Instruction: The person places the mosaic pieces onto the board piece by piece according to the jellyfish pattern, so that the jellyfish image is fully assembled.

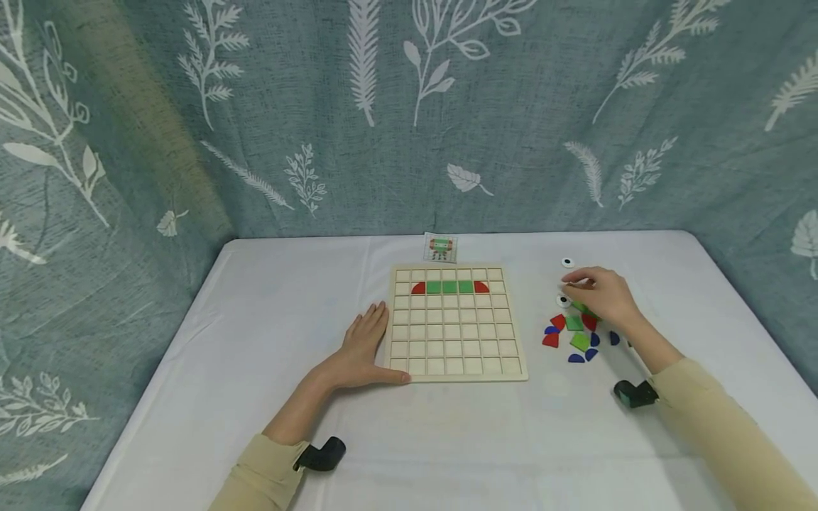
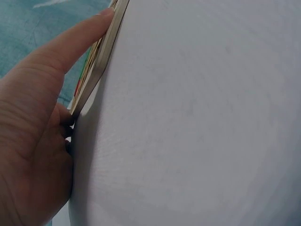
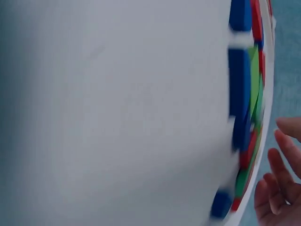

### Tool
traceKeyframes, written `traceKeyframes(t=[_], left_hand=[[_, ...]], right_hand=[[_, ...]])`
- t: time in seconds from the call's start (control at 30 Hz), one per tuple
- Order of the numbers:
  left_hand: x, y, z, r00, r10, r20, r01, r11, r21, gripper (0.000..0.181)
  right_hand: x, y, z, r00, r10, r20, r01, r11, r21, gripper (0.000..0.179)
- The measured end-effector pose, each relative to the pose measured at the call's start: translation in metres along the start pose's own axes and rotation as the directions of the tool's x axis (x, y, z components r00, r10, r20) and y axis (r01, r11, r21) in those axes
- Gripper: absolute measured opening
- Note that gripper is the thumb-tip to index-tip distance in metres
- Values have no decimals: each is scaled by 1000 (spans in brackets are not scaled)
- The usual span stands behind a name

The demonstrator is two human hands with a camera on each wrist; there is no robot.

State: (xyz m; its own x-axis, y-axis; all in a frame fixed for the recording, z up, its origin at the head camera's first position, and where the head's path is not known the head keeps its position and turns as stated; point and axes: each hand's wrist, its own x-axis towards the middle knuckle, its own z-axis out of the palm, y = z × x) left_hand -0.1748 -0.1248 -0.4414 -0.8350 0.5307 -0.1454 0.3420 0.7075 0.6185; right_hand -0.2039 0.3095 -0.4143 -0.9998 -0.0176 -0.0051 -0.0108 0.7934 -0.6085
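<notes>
A pale wooden grid board [image 1: 459, 378] lies on the table, with three green squares [image 1: 449, 287] in a row between two red quarter-circle pieces [image 1: 481, 287] near its far edge. My left hand [image 1: 361, 353] rests at the board's left side, fingers straight and thumb against the front-left corner; the left wrist view shows this thumb [image 2: 84, 40] along the edge. Over the loose pieces right of the board, my right hand [image 1: 601, 292] has thumb and index fingertips close together. Whether they pinch something is unclear. White eye discs [image 1: 563, 301] lie near those fingertips.
Loose green squares [image 1: 580, 341], red pieces [image 1: 551, 341] and blue half-circles [image 1: 576, 358] lie scattered right of the board. A small picture card [image 1: 440, 248] is behind the board. A patterned curtain [image 1: 383, 177] hangs beyond the white table [image 1: 287, 284].
</notes>
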Motion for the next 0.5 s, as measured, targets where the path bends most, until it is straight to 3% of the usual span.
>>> traceKeyframes(t=[0.2,0.5], left_hand=[[-1,0,-1,1000,14,3,-14,1000,2,128],[0,0,-1,1000,11,0,-11,1000,0,127]], right_hand=[[-4,13,-7,1000,17,-2,-17,998,-61,35],[-3,12,-5,997,77,-29,-79,992,-96,38]])
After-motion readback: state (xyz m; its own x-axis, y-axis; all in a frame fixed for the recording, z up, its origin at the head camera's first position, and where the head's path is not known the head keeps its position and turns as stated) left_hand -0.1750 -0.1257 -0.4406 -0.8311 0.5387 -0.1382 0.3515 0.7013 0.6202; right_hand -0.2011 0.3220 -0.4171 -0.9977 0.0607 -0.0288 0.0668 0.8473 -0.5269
